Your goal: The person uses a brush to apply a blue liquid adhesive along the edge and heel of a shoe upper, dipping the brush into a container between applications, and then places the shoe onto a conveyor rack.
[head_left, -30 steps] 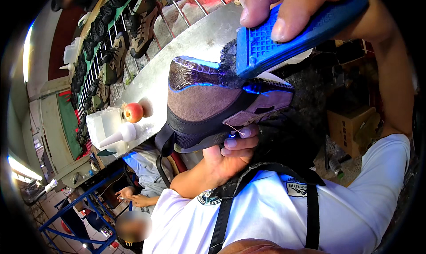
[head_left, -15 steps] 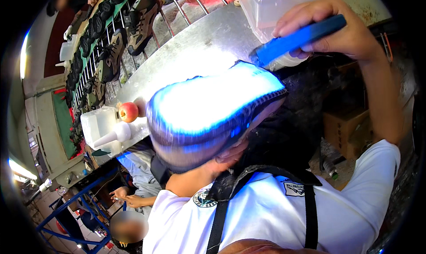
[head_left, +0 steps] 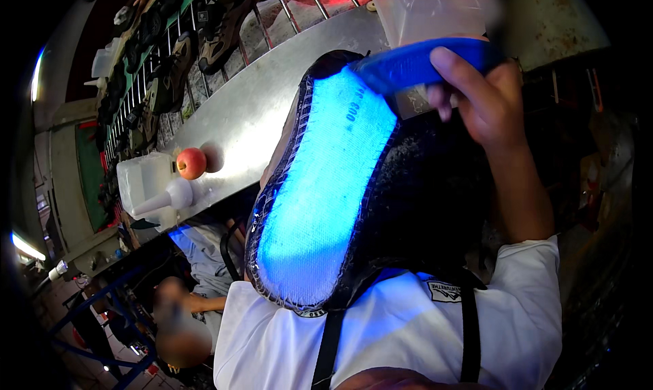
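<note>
A dark shoe upper is in front of my chest, its pale fabric bottom turned up toward me. Stitching runs round the bottom's edge, and bright blue light covers most of it. My right hand is closed round a long, flat blue hand tool, thumb on top. The tool's tip is at the far end of the bottom; whether it touches, and whether the light comes from it, I cannot tell. My left hand is hidden, with the shoe upper in front of where it was.
A metal bench top curves across ahead, carrying an apple, a white nozzle bottle and a clear container. A translucent box stands far right. Several shoes line a metal rack. Another person's arm shows lower left.
The shoe upper has swung to a steeper angle, its near end closer to my chest. My right hand has turned and moved slightly down and left with the tool. My left hand has gone from sight.
</note>
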Motion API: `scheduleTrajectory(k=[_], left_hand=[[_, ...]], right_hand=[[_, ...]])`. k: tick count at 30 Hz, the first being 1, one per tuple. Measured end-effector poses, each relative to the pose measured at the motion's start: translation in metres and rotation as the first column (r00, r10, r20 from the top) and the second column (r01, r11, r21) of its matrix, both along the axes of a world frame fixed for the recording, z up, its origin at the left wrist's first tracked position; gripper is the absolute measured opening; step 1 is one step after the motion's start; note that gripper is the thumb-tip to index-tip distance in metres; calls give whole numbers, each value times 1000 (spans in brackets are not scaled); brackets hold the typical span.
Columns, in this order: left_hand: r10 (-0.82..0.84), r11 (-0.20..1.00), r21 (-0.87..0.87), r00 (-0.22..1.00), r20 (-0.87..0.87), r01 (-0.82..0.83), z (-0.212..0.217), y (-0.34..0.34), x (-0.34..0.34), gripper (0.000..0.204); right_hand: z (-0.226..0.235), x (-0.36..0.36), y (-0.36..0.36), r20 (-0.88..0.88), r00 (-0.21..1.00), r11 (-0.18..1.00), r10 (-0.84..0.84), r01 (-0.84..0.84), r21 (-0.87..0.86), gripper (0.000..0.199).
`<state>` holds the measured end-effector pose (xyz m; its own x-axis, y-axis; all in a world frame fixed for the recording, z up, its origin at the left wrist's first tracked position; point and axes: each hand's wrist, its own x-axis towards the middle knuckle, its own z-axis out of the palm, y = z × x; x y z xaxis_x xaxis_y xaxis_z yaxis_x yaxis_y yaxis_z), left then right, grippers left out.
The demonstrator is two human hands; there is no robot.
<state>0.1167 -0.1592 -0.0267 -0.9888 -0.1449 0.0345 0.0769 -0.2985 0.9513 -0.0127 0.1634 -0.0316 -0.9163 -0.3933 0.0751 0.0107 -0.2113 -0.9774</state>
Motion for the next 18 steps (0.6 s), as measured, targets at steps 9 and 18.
scheduleTrajectory(k=[9, 18], left_hand=[[-9, 966, -258, 997, -72, -10, -40, 62, -18, 40], [-28, 897, -441, 993, -112, -25, -56, 67, -12, 38]], right_hand=[[15, 1, -6, -174, 980, 976, -102, 64, -207, 33], [14, 22, 34, -123, 874, 834, -470, 395, -386, 27]])
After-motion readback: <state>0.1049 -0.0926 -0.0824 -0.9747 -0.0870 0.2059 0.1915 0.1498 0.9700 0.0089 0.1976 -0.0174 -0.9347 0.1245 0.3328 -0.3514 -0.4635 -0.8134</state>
